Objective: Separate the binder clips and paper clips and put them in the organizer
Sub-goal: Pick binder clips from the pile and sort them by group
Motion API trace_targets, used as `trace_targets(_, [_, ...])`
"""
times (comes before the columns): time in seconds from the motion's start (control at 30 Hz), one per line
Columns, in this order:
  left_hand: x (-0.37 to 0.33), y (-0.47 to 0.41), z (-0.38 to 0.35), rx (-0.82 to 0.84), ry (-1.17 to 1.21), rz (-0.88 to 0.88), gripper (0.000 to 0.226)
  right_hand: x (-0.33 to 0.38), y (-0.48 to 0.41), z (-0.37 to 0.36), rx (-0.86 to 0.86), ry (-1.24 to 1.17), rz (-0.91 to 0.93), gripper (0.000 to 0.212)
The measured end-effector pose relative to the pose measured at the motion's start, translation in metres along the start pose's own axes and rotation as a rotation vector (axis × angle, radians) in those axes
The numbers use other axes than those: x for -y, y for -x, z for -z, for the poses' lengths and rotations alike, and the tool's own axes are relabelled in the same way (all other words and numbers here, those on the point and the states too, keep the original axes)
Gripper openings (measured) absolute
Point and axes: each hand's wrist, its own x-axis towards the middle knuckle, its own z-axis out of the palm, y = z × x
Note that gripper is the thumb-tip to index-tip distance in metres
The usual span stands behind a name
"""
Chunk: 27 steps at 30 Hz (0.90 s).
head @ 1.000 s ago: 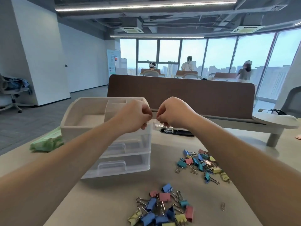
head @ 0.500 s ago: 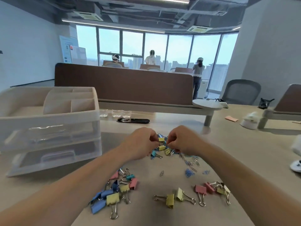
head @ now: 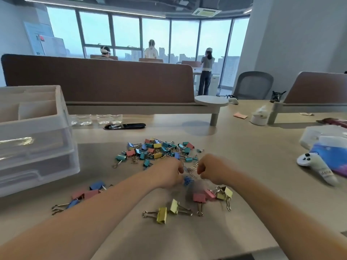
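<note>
Head view: left hand [head: 169, 174] and right hand [head: 213, 169] curl fingers over light, slippery, probably tangled paper clips [head: 190, 168], hold unclear; stiff binder clips [head: 157, 146] likely lift best by their wire handles.

My left hand [head: 169, 172] and right hand [head: 212, 169] curl either side of silver paper clips [head: 190, 168] on the tabletop [head: 253, 147]; their grip is hidden. Binder clips [head: 157, 150] heap at twelve o'clock, the organizer [head: 37, 147] at ten.

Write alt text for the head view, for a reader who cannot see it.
The left hand and right hand, fingers curled, nearly meet over loose paper clips on a desk among scattered coloured binder clips; a clear drawer organizer stands at left.
</note>
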Motion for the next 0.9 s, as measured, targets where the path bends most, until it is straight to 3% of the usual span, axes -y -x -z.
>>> trace_targets(0.17, [-0.003,-0.014,-0.01,0.019,-0.037,-0.007,0.042,-0.021,-0.01,-0.002,-0.017,0.013,-0.055,0.02])
trace_targets(0.9, [-0.007,-0.033,-0.027,-0.045,-0.068,0.017,0.016,-0.014,-0.013,-0.02,0.041,0.027,0.076,0.016])
